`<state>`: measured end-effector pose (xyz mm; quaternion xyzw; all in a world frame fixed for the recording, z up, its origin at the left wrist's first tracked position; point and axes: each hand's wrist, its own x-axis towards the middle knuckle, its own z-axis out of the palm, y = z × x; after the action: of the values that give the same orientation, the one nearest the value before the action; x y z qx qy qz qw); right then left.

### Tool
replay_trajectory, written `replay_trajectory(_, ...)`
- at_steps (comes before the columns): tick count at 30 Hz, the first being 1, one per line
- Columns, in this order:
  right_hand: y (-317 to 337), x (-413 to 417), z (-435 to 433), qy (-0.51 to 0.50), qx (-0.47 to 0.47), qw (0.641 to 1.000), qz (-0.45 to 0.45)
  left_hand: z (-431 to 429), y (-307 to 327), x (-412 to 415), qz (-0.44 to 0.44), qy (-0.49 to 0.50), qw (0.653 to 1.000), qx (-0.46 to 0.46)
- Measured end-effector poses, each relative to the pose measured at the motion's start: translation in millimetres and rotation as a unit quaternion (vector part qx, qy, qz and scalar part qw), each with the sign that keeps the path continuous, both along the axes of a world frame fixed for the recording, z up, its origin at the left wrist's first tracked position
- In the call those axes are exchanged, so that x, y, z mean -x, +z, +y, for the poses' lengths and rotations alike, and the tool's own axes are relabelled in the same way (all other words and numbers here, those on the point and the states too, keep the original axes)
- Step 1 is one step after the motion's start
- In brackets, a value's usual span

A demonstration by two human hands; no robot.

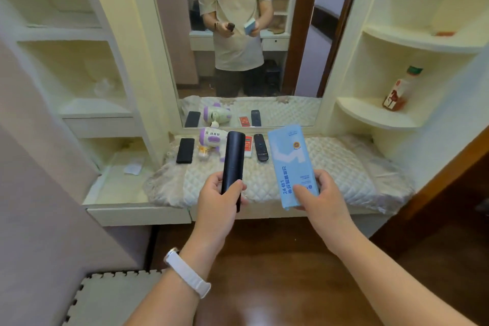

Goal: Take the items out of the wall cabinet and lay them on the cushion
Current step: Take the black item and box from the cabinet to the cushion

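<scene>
My left hand [218, 194] was closed around the lower end of a dark cylinder [232, 167], and my right hand [321, 192] pinched the near end of a pale blue packet [291, 164], both held just above the front edge of the quilted cushion [330, 167]. Both things ran lengthwise away from me, toward the mirror, so laying them down meant moving forward and down: the cylinder toward the row by the toy [210, 140], the packet to the bare quilting on the right. A bottle [399, 90], as far as I could tell, stood on the right-hand shelf, nearer my right hand.
</scene>
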<state>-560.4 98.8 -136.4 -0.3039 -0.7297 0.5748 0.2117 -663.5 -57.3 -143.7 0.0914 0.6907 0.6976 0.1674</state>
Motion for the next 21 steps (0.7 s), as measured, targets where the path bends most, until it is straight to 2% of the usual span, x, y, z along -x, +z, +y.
replay_trajectory(8,-20.2,28.5,56.3,-0.068,0.041,0.997,0.002,61.3,-11.5,46.5,-0.008,-0.047,0.998,0.029)
replay_trajectory(21,-75.4,113.3,208.2,-0.027,0.079,0.996,-0.034,206.1,-50.9,107.2,-0.055,-0.007,0.993,0.104)
